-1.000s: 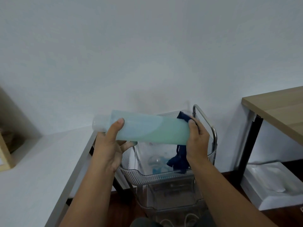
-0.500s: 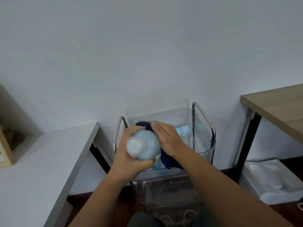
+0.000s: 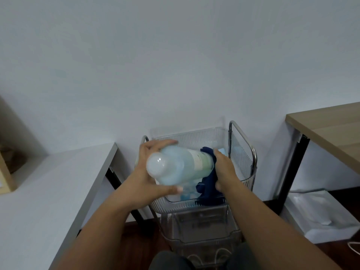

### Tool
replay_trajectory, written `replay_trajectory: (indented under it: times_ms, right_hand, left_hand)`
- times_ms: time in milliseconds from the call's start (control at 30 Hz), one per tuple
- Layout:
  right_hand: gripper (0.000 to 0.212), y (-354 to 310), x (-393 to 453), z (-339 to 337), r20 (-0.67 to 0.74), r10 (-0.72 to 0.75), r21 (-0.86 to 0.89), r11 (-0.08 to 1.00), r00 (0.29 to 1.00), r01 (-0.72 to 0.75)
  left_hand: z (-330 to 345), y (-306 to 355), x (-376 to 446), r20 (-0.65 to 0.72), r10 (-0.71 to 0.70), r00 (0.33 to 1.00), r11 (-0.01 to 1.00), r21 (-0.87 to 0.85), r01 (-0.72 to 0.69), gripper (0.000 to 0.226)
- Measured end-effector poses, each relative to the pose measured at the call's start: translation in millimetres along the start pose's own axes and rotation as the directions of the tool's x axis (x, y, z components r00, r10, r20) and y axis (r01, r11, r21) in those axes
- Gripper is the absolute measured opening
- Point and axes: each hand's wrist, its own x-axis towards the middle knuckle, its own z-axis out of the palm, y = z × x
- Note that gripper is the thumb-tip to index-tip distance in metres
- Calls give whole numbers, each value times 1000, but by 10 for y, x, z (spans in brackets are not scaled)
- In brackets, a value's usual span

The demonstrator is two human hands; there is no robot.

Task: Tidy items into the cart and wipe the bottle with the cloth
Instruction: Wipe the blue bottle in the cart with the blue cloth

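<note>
A pale blue-green bottle (image 3: 181, 165) with a white cap lies nearly level above the clear cart (image 3: 194, 136), cap end toward me. My left hand (image 3: 148, 172) grips the bottle near the cap, fingers over the top and thumb under it. My right hand (image 3: 224, 170) holds a dark blue cloth (image 3: 208, 184) wrapped round the bottle's far end. Part of the cloth hangs down into the cart's top basket. Pale blue items lie in that basket, mostly hidden.
A white desk (image 3: 48, 191) runs along the left with a wooden box (image 3: 7, 162) on it. A wooden table (image 3: 331, 129) on black legs stands to the right, with a white bag (image 3: 319, 213) on the floor below. The cart has lower clear baskets (image 3: 198, 225).
The bottle swung from lying crosswise to pointing its cap at me. My right hand slid the cloth from near the cap out to the bottle's far end.
</note>
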Motion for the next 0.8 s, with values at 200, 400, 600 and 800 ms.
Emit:
replay_trajectory:
  times_ms: [200,400,600,800]
  right_hand:
    - [28,229,-74,133,-205,-370,40,922,906,386]
    - [30,313,-335,124,13,-670,-322,700,742,637]
    - [38,88,-725,488,469,-773,-125,420,427,899]
    - [38,8,-392,310,437,-686,-275,514,582,813]
  left_hand:
    - [358,76,13,-239,-488,839,631,-762,150,76]
    - [406,42,2,-442,-303,844,845,-534,24,84]
    - [420,-84,-104,-298,-162,941,933,-356,47,84]
    - [303,-51,-169,-391,-133,911,942,-337,-7,83]
